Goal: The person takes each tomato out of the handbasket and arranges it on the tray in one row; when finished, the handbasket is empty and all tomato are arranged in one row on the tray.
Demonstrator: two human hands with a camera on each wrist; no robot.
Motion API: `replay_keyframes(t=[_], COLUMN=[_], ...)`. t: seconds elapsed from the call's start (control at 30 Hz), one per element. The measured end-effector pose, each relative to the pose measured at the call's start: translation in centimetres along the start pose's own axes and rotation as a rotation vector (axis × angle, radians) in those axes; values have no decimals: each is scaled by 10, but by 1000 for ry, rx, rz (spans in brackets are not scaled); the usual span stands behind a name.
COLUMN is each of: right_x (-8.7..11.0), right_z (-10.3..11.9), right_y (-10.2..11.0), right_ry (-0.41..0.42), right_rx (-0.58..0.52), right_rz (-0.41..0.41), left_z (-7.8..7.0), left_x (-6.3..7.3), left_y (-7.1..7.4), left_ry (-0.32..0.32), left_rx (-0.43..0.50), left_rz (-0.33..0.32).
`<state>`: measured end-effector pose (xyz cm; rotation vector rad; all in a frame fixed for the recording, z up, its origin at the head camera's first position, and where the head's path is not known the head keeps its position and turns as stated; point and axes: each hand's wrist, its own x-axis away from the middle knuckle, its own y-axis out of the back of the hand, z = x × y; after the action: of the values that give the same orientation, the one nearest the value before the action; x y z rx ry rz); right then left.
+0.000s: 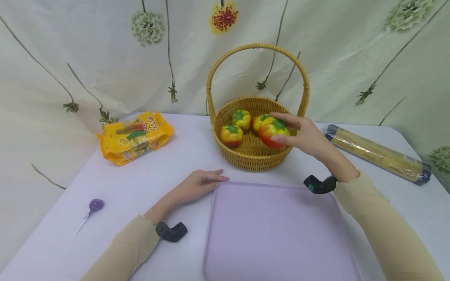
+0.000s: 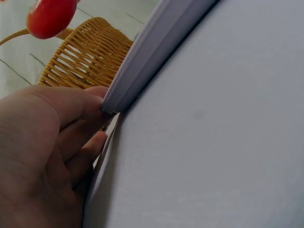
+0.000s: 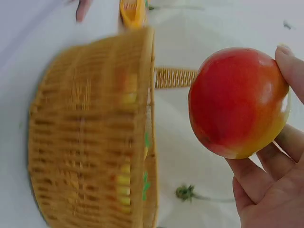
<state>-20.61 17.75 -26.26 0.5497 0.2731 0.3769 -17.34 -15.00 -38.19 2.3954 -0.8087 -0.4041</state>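
Observation:
My right hand (image 1: 309, 136) grips a red-and-yellow tomato (image 3: 237, 102) with a green top, thumb on one side and fingers on the other. The right wrist view shows it above the rim of the wicker basket (image 1: 254, 164). Inside that basket lie several similar tomatoes, among them one at the left (image 1: 231, 137). My left hand (image 1: 195, 186) lies at the far left corner of the lilac tray (image 1: 277, 230), its fingertips touching the rim. In the left wrist view, the tray's raised edge (image 2: 137, 61) meets the thumb and fingers (image 2: 88, 104).
A yellow snack packet (image 1: 140, 132) lies at the back left. Nearer, on the left, is a purple lollipop (image 1: 95, 205). To the right of the basket lies a long clear-wrapped packet (image 1: 379, 152) with dark ends. The basket's tall arched handle (image 1: 258, 46) rises before a flowered cloth.

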Motion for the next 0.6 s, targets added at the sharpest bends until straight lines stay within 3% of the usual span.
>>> replay_keyframes(t=[0.17, 0.33, 0.6], right_x=[22, 37, 48], right_z=[18, 22, 10], right_y=[-19, -47, -86], right_ry=[119, 220, 227], right_rx=[13, 39, 112], right_rz=[41, 74, 195], left_z=[0, 0, -3], left_x=[0, 1, 0], left_y=[0, 0, 0], left_ry=[21, 20, -3], left_rx=[4, 2, -25], left_rz=[8, 2, -15])
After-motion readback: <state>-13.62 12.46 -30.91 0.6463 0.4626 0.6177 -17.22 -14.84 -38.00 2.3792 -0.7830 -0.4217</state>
